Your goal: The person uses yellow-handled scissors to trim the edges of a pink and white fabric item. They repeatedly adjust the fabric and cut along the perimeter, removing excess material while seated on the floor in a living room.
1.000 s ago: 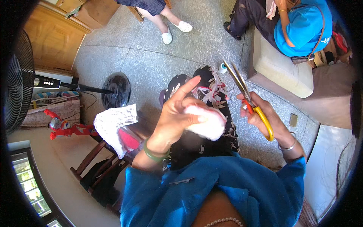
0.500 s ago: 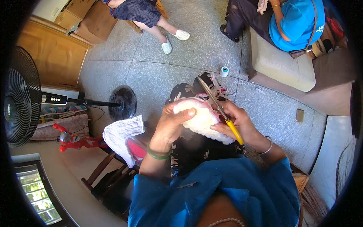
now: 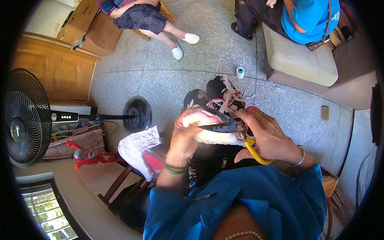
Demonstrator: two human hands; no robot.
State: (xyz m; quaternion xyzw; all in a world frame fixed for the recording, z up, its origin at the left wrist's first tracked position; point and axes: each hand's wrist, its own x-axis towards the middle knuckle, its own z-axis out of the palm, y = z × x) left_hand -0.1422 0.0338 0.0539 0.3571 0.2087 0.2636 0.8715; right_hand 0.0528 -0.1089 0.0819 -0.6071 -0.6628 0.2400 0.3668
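Observation:
Between my hands is a soft white fluffy fabric piece with a pinkish-red edge, held above my lap. My left hand grips its left side, the thumb pressed on top. In my right hand is a pair of scissors with yellow handles and dark blades. The blades are spread apart and point left, one lying across the white fabric and one along its far edge. Fabric scraps, pale and red, lie on my dark patterned trousers just beyond.
A thread spool stands on the floor ahead. To the left are a standing fan, a white quilted cloth over a wooden chair and a red toy figure. Two people sit ahead, one beside a beige sofa.
The scissors have turned from lying idle and closed against my right hand to spread blades over the fabric. My right fingers have shifted onto the yellow handles.

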